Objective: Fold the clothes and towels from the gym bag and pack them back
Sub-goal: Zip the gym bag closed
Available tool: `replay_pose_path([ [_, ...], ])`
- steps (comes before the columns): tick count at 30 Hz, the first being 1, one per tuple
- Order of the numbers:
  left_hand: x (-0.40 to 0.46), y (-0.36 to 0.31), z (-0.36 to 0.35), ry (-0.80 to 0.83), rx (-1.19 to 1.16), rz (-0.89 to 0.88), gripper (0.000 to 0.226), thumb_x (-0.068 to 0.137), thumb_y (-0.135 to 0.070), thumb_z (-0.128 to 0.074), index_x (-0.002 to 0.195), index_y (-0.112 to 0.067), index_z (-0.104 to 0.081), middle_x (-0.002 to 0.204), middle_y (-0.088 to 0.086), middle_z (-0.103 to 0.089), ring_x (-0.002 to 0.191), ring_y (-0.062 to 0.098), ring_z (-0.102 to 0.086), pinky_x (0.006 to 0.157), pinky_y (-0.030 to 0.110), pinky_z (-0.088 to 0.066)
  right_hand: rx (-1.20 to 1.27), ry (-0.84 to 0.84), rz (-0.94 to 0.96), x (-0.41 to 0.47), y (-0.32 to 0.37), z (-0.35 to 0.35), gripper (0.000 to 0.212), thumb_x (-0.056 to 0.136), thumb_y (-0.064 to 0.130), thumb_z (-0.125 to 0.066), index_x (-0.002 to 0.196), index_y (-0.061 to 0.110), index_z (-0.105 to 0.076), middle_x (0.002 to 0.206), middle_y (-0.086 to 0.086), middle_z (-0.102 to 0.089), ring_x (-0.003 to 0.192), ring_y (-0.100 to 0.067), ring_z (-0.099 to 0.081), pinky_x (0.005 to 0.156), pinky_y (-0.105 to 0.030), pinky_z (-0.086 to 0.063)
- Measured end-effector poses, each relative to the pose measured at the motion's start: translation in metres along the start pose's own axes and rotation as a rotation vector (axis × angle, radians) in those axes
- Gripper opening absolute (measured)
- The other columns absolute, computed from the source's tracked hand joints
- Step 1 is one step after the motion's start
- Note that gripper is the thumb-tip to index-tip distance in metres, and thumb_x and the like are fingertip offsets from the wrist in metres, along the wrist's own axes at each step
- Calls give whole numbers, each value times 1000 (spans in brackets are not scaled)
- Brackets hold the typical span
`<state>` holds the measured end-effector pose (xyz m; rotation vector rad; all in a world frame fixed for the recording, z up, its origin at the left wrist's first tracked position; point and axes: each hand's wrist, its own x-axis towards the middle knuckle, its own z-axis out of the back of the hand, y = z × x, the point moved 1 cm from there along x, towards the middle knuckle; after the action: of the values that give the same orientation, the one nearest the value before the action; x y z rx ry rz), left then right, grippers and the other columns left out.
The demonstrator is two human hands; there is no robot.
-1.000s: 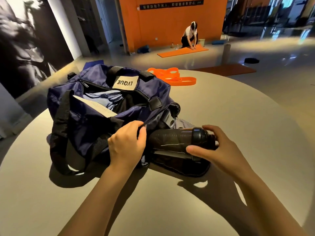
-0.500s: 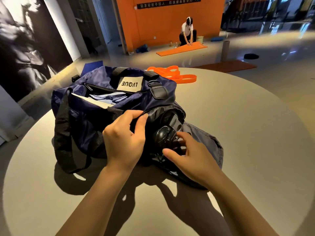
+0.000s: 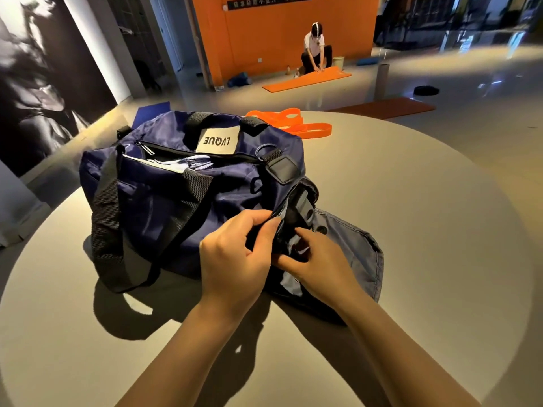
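Left hand (image 3: 235, 257) fingers are pinching the navy gym bag (image 3: 176, 195) end-pocket edge; right hand (image 3: 320, 265) fingers are curling onto its contents on the worktop (image 3: 411, 230)

A pale patch (image 3: 216, 141) on the navy gym bag (image 3: 164, 201) reads "LVQUE", upside down from here. The wall banner's (image 3: 282, 0) writing is too blurred to read.

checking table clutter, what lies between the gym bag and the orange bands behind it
Nothing: in the head view the orange bands lie right behind the gym bag, partly hidden by its top edge, with no bare table visible between.
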<state>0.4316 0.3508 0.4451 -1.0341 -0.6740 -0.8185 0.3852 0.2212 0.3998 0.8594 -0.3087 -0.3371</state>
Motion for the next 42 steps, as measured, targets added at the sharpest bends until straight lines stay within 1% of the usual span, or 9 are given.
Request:
replay_pose_path([
  [4, -16, 2, -9, 16, 90, -115, 15, 88, -14, -64, 87, -2, -72, 79, 2, -71, 73, 9, -63, 63, 17, -49, 305, -231, -48, -16, -7, 34, 15, 90, 41, -59, 92, 28, -67, 86, 12, -69, 77, 1, -62, 76, -27, -50],
  [8, -25, -24, -21, 76, 34, -114, 15, 88, -15, -61, 86, -5, -72, 80, 3, -71, 74, 10, -64, 66, 24, -51, 630, -221, -63, -25, 19, 68, 51, 68, 62, -55, 96, 20, -58, 77, -4, -72, 72, -16, -69, 68, -29, -57],
  [14, -28, -85, -37, 444, 66, -261, 24, 89, -26, -49, 94, -12, -68, 91, 1, -69, 86, 16, -64, 67, 34, -53, 304, -296, -88, -36, 12, 117, 43, 71, 23, -80, 98, 27, -47, 74, -6, -63, 73, -21, -63, 65, -37, -53],
  [19, 3, -87, -2, 356, 48, -381, 25, 91, -28, -57, 104, -12, -72, 109, 0, -69, 109, 17, -62, 97, 32, -47, 235, -355, -102, -43, -23, 153, 28, 82, 11, -70, 95, 31, -57, 79, -11, -68, 78, -30, -66, 76, -51, -55],
  [22, 35, -46, 16, 389, 331, -362, 38, 89, -34, -50, 116, -13, -67, 116, 2, -66, 109, 22, -61, 101, 41, -44, 92, -445, -118, -36, -36, 163, 18, 89, 19, -64, 104, 27, -62, 88, -7, -70, 76, -20, -64, 66, -30, -50],
  [26, 44, -13, 16, 473, 415, -251, 40, 83, -39, -44, 105, -20, -71, 104, -1, -71, 95, 24, -66, 83, 34, -50, -313, -651, -131, -32, -27, 167, 24, 93, 21, -58, 116, 19, -63, 108, -10, -64, 90, -26, -59, 72, -29, -40],
  [29, 36, -18, 9, 258, 472, -311, 13, 83, -21, -59, 79, -19, -72, 73, -1, -69, 68, 27, -66, 59, 37, -50, -430, -720, 99, -30, 1, 159, 27, 88, 15, -63, 115, 12, -64, 112, -12, -60, 98, -28, -55, 80, -35, -41],
  [35, 17, -44, 13, -50, 419, -523, 7, 85, -7, -70, 82, -7, -76, 79, 6, -72, 74, 25, -69, 64, 36, -54, -391, -299, 429, 0, 86, 129, 23, 91, 21, -60, 113, 21, -64, 117, -1, -64, 104, -19, -56, 88, -34, -49],
  [42, 21, -23, 31, 94, 344, -481, 13, 88, -16, -68, 93, -8, -76, 93, 5, -73, 87, 22, -68, 84, 36, -53, -886, 428, 108, 31, 91, 99, 23, 102, 39, -31, 112, 22, -44, 114, 1, -56, 97, -21, -50, 85, -38, -34],
])
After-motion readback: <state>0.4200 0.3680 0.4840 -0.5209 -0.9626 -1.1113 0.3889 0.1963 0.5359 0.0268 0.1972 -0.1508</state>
